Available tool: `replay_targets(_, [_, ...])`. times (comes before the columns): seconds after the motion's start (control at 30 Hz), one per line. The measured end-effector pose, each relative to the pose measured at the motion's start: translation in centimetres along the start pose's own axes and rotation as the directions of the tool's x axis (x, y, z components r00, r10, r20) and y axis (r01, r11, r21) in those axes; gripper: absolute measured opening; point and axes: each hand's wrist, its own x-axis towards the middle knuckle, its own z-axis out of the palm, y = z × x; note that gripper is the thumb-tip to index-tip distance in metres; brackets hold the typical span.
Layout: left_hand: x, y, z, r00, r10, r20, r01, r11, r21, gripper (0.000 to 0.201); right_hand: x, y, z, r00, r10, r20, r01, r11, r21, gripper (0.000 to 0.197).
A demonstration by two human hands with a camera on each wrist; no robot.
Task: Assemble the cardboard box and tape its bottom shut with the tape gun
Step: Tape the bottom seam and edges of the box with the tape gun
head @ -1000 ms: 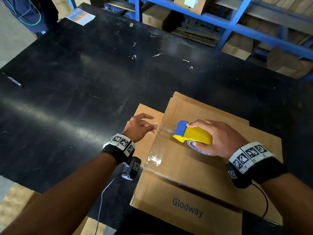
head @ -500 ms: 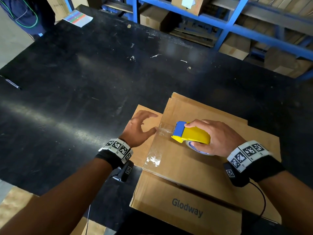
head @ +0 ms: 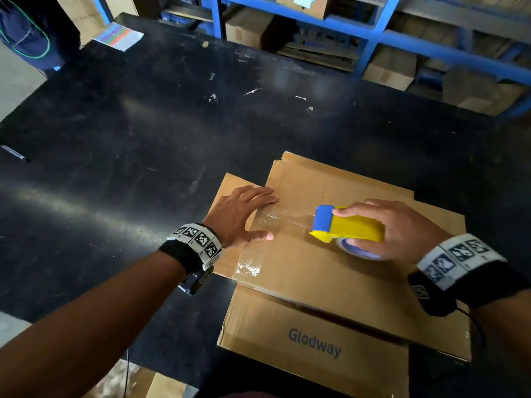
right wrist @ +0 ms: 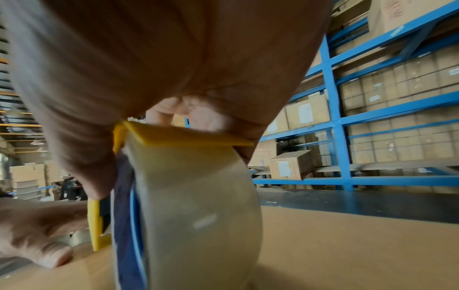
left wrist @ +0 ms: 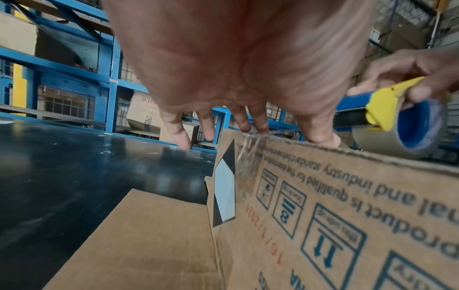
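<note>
I see the cardboard box (head: 330, 271) at lower right of the frame on the black surface (head: 129, 156), bottom up. My left hand (head: 241, 215) lies flat, fingers straight, pinning the tape (head: 283, 221) end at the box's left edge. My right hand (head: 399, 228) grips the tape gun (head: 346, 225) mid-seam. I judge the strip could lift or wander off the seam if the left hand eases or the gun tilts.

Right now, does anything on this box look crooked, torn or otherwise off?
Nothing serious. The tape runs straight from the left hand to the tape gun. An earlier strip near the box edge looks wrinkled and glossy. White scraps litter the table.
</note>
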Motion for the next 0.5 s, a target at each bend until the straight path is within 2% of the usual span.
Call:
replay_targets(0.23, [0.2,0.5,-0.4,1.000,-0.019,0.017,0.019,1.000,0.008,0.088,-9.8,6.7,-3.2,0.994,0.108,0.027,-0.108,0.994,0.019,0.068])
replay_targets(0.37, [0.4,1.6,-1.2,0.996,-0.062,0.071,0.055,0.993,0.102,0.091,-10.6,7.9,-1.8,0.992,0.115,0.052,-0.113,0.993,-0.028,0.069])
replay_targets(0.5, [1.6,6.0,-1.9,0.986,-0.139,0.090,0.108,0.950,0.292,0.088,-10.1,8.7,-0.3,0.996,0.091,0.007,-0.090,0.995,-0.044,0.066])
